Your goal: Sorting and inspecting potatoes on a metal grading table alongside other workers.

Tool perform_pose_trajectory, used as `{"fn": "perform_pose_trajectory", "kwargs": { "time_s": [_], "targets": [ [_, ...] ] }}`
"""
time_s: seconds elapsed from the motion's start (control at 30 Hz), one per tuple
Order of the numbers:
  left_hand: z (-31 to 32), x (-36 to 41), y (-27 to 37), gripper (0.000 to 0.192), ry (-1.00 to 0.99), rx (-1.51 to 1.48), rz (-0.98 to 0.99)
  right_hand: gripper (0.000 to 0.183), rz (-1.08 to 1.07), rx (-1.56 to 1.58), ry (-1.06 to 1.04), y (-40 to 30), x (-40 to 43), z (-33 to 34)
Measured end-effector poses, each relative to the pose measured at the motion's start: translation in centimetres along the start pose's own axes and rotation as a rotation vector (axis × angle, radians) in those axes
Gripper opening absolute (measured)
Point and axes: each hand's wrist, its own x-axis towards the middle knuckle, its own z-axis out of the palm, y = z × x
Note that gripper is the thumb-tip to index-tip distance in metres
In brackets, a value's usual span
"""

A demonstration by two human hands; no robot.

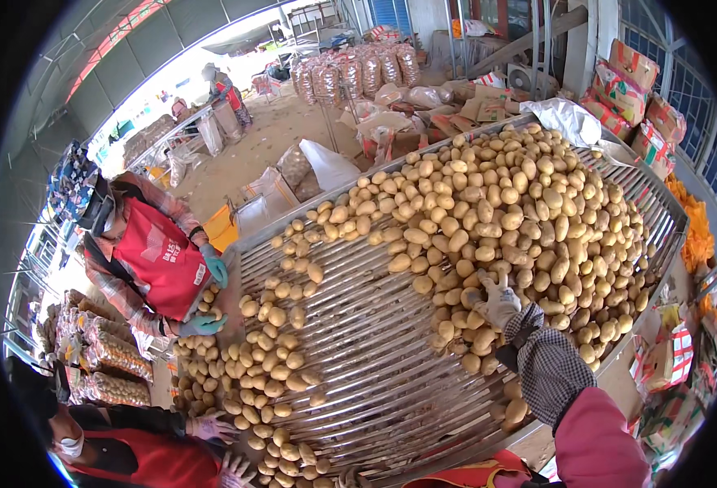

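Observation:
My right hand (pixel 497 300), in a pale work glove below a checked sleeve cover, reaches onto the near side of a large heap of potatoes (pixel 517 213). Its fingers look spread against the potatoes, and none is clearly gripped. At the bottom edge a greyish glove (pixel 352 478), apparently my left hand, shows only in a small part beside the slats; whether it holds anything is hidden. The heap lies on a sorting table of metal slats (pixel 364 341). More potatoes (pixel 273 360) are spread along the table's left end.
A co-worker in a red apron (pixel 163 247) has teal-gloved hands at the left end, by some potatoes. Another co-worker's gloved hands (pixel 212 426) are at the lower left. A white sack (pixel 563 121) lies on the far rim; filled net bags (pixel 352 73) and cartons (pixel 624 85) stand beyond.

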Motion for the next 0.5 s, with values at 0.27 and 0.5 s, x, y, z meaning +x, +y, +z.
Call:
{"fn": "perform_pose_trajectory", "kwargs": {
  "time_s": [0.27,0.5],
  "targets": [
    [2.9,13.0,7.8,0.063,-0.225,-0.043,0.167,0.069,-0.471,-0.34,-0.236,-4.4,-3.3,8.1],
    [9.2,30.5,9.0,0.045,-0.619,-0.008,0.258,0.059,-0.713,-0.186,-0.263,-5.6,5.8,7.4]
  ]
}}
